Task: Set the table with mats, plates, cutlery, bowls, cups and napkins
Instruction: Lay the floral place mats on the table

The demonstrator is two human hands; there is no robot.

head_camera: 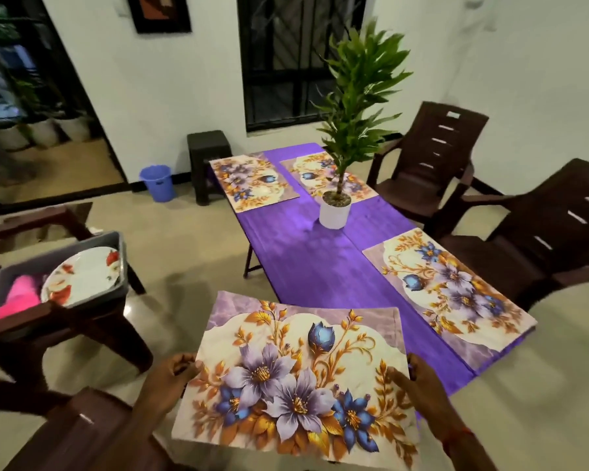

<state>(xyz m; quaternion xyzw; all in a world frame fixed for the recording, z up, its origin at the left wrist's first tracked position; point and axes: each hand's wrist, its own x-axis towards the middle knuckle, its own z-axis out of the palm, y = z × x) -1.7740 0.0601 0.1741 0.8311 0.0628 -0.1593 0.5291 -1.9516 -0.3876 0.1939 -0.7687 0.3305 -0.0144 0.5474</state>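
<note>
Holding a floral mat [296, 385] by its two short edges, left hand [165, 385] and right hand [422, 392] each pinched on a side, a person stands over the near-left corner of the purple surface [306, 260], where three mats already lie. Left, plates [82, 278] wait in a grey tub [114, 237]. Judged next: lowering this fourth mat flat and square opposite the near-right mat [449, 294].

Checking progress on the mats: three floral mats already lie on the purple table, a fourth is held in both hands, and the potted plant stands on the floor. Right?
Not quite. The head view shows the potted plant standing on the purple table, not the floor. The rest holds: three mats lie there, and the fourth mat is held by left hand and right hand.
</note>
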